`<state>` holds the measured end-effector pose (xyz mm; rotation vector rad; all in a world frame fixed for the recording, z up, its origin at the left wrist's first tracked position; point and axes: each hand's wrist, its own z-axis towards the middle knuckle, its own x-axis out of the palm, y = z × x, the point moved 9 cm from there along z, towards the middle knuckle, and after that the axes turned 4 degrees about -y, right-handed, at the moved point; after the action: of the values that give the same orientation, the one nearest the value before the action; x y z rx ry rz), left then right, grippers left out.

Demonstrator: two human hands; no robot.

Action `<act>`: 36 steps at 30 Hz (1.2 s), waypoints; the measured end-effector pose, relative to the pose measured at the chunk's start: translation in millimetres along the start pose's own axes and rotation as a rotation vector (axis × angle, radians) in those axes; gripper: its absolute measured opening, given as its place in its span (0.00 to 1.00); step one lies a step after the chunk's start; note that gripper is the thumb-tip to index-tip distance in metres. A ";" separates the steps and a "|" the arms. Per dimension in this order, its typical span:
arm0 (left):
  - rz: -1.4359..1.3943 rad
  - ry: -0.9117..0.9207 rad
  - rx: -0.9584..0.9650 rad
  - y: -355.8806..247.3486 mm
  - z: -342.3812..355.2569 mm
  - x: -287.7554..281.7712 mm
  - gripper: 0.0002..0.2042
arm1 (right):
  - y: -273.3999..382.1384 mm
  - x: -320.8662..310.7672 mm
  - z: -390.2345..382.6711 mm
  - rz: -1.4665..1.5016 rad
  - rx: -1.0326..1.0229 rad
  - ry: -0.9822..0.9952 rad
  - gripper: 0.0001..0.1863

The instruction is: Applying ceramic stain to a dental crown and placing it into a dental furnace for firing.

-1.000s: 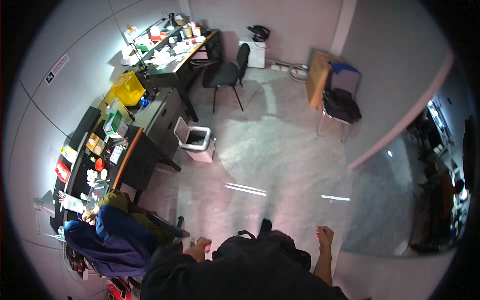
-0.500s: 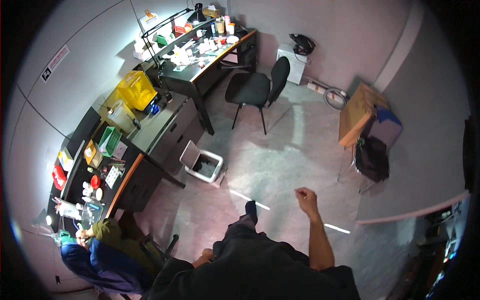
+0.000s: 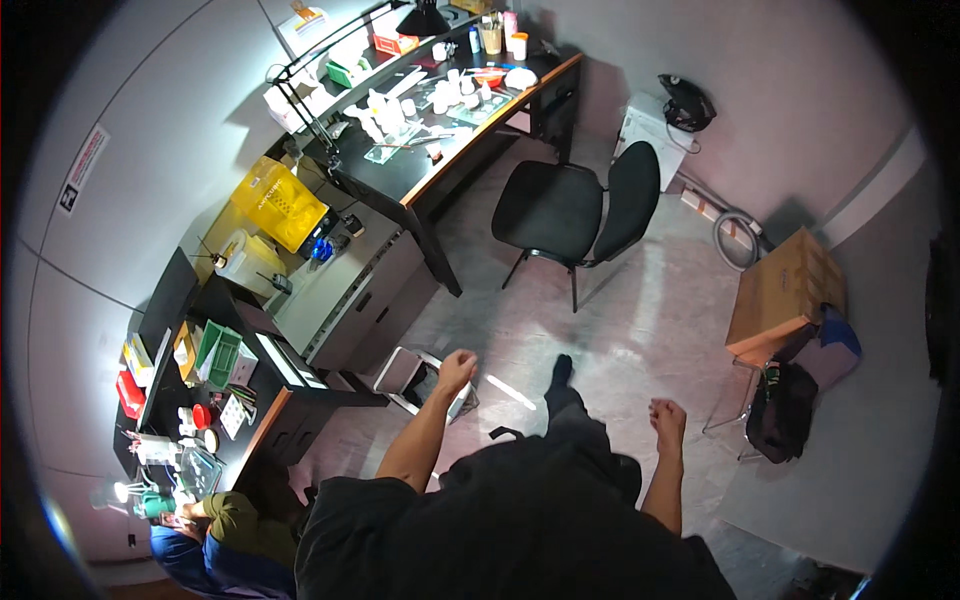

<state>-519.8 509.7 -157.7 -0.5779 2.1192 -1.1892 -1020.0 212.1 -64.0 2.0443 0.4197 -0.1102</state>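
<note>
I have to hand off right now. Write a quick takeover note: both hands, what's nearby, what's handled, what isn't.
Left hand: loosely fisted, holding nothing, raised above the white bin beside the grey cabinet.
Right hand: closed fist, holding nothing, over bare floor.
Black chair stands ahead, by the black desk crowded with bottles and containers.
Another person sits at the bench, lower left.
Handled: nothing, neither hand touches anything.
Untouched: the desk items, all out of reach.

The chair (image 3: 570, 205) is black, the bin (image 3: 280, 203) on the grey cabinet (image 3: 345, 290) is bright yellow. The counter (image 3: 440, 150) is black with an orange-brown edge. The box (image 3: 785, 290) is brown, the floor (image 3: 640, 330) pale pinkish-grey.
</note>
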 end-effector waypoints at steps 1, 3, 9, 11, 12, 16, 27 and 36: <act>-0.051 -0.080 -0.001 -21.3 22.0 4.6 0.12 | 18.4 10.9 26.1 -0.022 0.022 -0.063 0.08; -0.154 -0.105 -0.001 -47.4 43.2 25.4 0.11 | 71.7 57.2 77.6 -0.037 -0.049 0.012 0.08; -0.335 -0.160 -0.030 -107.5 100.8 8.7 0.10 | 265.0 247.5 185.8 -0.266 -0.243 0.272 0.07; -0.335 -0.370 -0.004 -127.7 120.0 -40.2 0.09 | 335.9 322.7 189.0 -0.275 -0.468 0.432 0.08; -0.363 -0.362 -0.011 -138.0 134.3 -57.9 0.09 | 364.2 350.3 192.1 -0.331 -0.538 0.399 0.08; -0.226 -0.644 0.045 -195.9 210.1 -167.2 0.07 | 428.0 462.6 188.8 -0.317 -0.632 0.602 0.09; 0.507 -0.689 0.592 -511.5 530.6 -429.1 0.08 | 392.7 541.2 268.2 -0.264 -0.424 0.359 0.08; 0.974 -0.430 0.575 -589.3 733.0 -525.6 0.09 | 337.3 533.4 285.8 -0.125 -0.030 0.134 0.06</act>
<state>408.4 122.4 228.7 0.4081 1.2893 -0.8946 -378.7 -49.9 -57.7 2.0019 0.6296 -0.0432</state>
